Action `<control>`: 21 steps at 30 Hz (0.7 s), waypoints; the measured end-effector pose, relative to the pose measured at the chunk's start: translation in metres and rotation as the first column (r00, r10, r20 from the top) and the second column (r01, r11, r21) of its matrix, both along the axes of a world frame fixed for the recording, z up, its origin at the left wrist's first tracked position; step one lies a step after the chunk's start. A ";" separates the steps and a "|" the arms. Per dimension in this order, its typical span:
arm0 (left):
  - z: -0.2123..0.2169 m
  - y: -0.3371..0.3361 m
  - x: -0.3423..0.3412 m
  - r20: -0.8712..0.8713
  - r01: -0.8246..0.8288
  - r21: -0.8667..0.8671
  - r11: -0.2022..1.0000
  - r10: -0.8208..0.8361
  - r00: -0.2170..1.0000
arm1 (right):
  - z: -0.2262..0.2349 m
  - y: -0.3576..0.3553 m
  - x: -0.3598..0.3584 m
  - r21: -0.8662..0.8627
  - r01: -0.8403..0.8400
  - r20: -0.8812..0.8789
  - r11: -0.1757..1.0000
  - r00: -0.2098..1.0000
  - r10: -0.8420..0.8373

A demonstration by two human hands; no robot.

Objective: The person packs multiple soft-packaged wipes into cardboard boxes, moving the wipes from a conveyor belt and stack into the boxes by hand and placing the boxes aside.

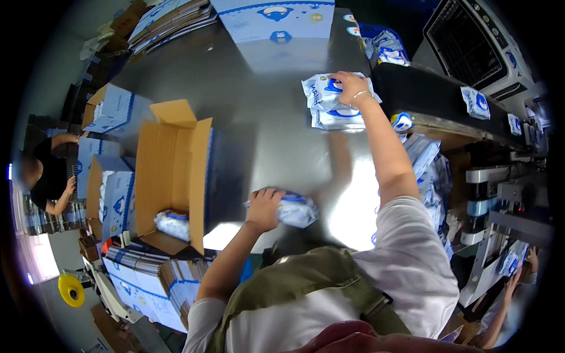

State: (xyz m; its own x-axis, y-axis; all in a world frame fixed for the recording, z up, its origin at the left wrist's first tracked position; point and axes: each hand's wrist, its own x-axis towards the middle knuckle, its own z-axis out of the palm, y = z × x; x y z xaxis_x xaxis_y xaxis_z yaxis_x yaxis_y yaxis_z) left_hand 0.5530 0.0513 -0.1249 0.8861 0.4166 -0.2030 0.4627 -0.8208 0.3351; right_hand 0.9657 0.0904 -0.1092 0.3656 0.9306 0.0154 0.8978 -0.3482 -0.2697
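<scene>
My left hand [265, 210] grips the left end of a white and blue soft pack of wipes [299, 212] near the table's front edge. Farther off to the right, my right hand [354, 88] has its fingers curled over another wipes pack [318, 94], which lies on top of a lower pack [336, 121]. To the left of my left hand stands an open cardboard carton [170, 150], its flaps spread. One pack [172, 225] rests inside at the carton's near end.
A conveyor belt [424, 88] carrying packs runs along the right, beside a blue crate [385, 29]. Filled cartons [118, 197] and a person [50, 170] are at left. Flat cartons [147, 276] stand near left; a large blue-white carton [276, 20] stands at the far side.
</scene>
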 end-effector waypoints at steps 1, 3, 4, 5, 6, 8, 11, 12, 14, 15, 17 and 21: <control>0.000 -0.002 -0.006 0.013 0.003 0.025 1.000 -0.004 1.000 | -0.004 -0.014 -0.017 0.011 -0.014 -0.029 1.000 0.999 0.015; -0.007 -0.009 -0.019 0.068 0.011 0.083 0.997 -0.017 0.998 | -0.001 -0.053 -0.065 0.076 -0.039 -0.030 0.996 0.999 0.041; -0.004 -0.014 -0.026 0.021 -0.036 0.019 0.999 0.035 0.999 | 0.000 -0.082 -0.101 0.129 -0.053 -0.017 0.990 0.998 0.055; -0.002 -0.019 -0.036 -0.004 -0.039 0.013 0.999 0.039 0.999 | -0.006 -0.112 -0.136 0.127 -0.078 0.136 0.989 0.989 0.061; -0.002 -0.022 -0.048 -0.022 -0.042 0.006 0.999 0.042 0.999 | -0.013 -0.143 -0.169 0.122 -0.107 0.292 0.987 0.954 0.067; -0.005 -0.029 -0.075 0.055 -0.033 0.012 0.999 0.033 0.998 | -0.016 -0.189 -0.226 0.155 -0.047 0.213 0.987 0.977 0.013; -0.011 -0.042 -0.102 0.118 0.009 0.052 0.999 -0.015 0.993 | -0.017 -0.204 -0.242 0.134 -0.072 0.186 0.988 0.982 0.046; -0.014 -0.043 -0.105 0.114 0.025 0.075 0.997 -0.033 0.993 | -0.014 -0.195 -0.234 0.116 -0.054 0.160 0.992 0.987 0.036; -0.011 -0.042 -0.103 0.117 0.066 0.061 0.996 -0.073 0.990 | -0.010 -0.169 -0.201 0.009 0.030 0.012 1.000 0.999 -0.030; -0.005 -0.040 -0.092 0.128 0.090 0.023 0.996 -0.092 0.987 | -0.009 -0.155 -0.176 -0.074 0.073 -0.091 0.995 0.993 -0.080; 0.002 -0.042 -0.068 0.156 0.118 0.041 0.992 -0.123 0.980 | -0.026 -0.130 -0.123 -0.179 0.129 -0.412 0.975 0.890 -0.194; 0.001 -0.046 -0.047 0.220 0.106 0.183 0.977 -0.146 0.964 | -0.060 -0.109 -0.133 -0.144 -0.052 -0.544 0.988 0.838 -0.036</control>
